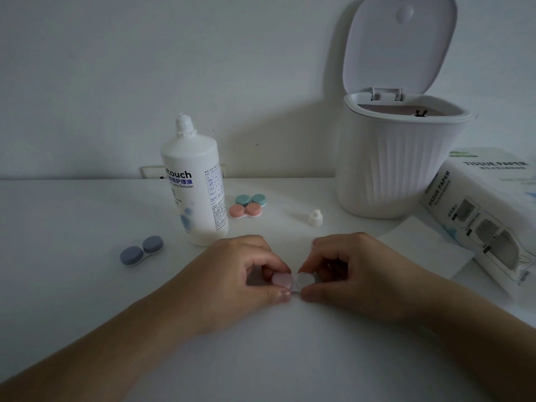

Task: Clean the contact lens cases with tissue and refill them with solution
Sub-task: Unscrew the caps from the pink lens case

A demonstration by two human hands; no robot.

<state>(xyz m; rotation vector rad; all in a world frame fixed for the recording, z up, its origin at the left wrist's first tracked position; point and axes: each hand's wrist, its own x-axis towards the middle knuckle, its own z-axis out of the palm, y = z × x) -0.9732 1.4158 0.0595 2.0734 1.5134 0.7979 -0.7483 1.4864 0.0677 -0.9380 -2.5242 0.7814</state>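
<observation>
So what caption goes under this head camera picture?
Left hand and right hand grip the caps of a pale pink-and-white contact lens case beside an uncapped white solution bottle.

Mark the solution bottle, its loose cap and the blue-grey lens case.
solution bottle (193,192), head view, on the label.
loose cap (315,218), head view, mid body.
blue-grey lens case (141,250), head view, between its two lids.

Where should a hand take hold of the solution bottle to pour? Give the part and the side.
Grip the solution bottle around its wide straight body, coming from its right side, which faces open table. It stands upright with its cap off, so keep it vertical until over a case. The narrow threaded neck offers too little hold.
</observation>
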